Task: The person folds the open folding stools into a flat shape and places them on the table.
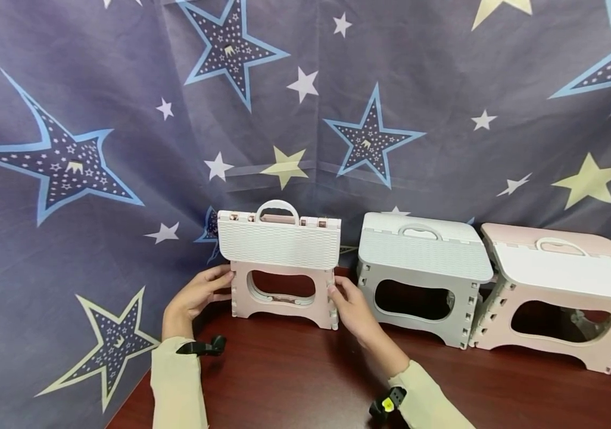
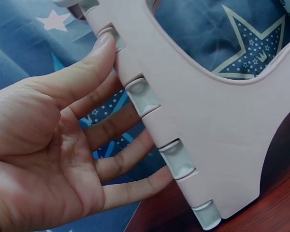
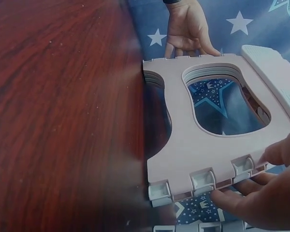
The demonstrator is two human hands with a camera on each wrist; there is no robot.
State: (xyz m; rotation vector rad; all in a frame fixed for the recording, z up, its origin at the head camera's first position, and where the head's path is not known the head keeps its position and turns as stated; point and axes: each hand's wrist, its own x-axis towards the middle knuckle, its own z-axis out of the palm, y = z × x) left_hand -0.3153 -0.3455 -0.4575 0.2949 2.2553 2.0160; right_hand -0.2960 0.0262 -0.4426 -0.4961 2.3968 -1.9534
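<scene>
Here, left of the grey stool [image 1: 423, 256] on the counter [image 1: 284, 375]: pink-and-white stool [image 1: 278, 244], upright, side edges pinched in the thumb-and-finger grip of left hand [image 1: 194, 298] and right hand [image 1: 356, 310]. Good handling probably wants even pressure, fingertips clear of hinge gaps.

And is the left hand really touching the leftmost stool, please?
Touching. The left wrist view shows it: the thumb of the left hand rests on the side edge of the leftmost stool.

3 stools [image 1: 278, 244] on red-brown table [image 1: 284, 381]
</scene>
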